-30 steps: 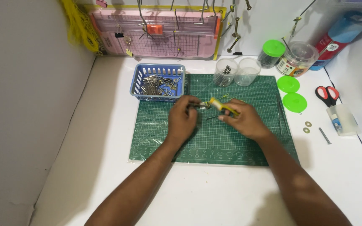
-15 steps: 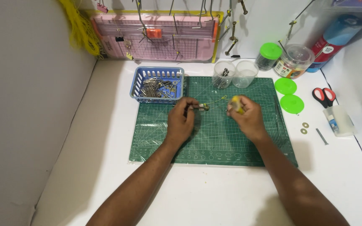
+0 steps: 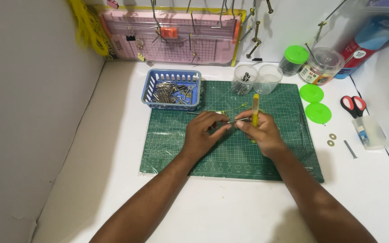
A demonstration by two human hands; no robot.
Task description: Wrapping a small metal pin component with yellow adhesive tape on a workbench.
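Now the yellow tool (image 3: pixel 255 109) stands up straight in the right hand (image 3: pixel 261 133); half a second ago it was tucked low. Its long side points away from the person. Left hand (image 3: pixel 205 133) pinches a small metal piece (image 3: pixel 238 120) just beside it, over the green mat (image 3: pixel 230 130). Blue basket (image 3: pixel 174 89) sits behind.

White tabletop (image 3: pixel 113 135) spreading under and around hands; green cutting mat (image 3: pixel 172 148) lying directly beneath them. Grey side wall (image 3: pixel 28 90) rising far left of hands, casting soft shadow along table edge. White back wall (image 3: pixel 289 22) standing beyond hands, carrying metal hooks (image 3: pixel 253 31). Pink gridded board (image 3: pixel 181 40) leaning against back wall, ahead and left of hands. Even overhead light falling across surface; faint arm shadows showing near lower edge.
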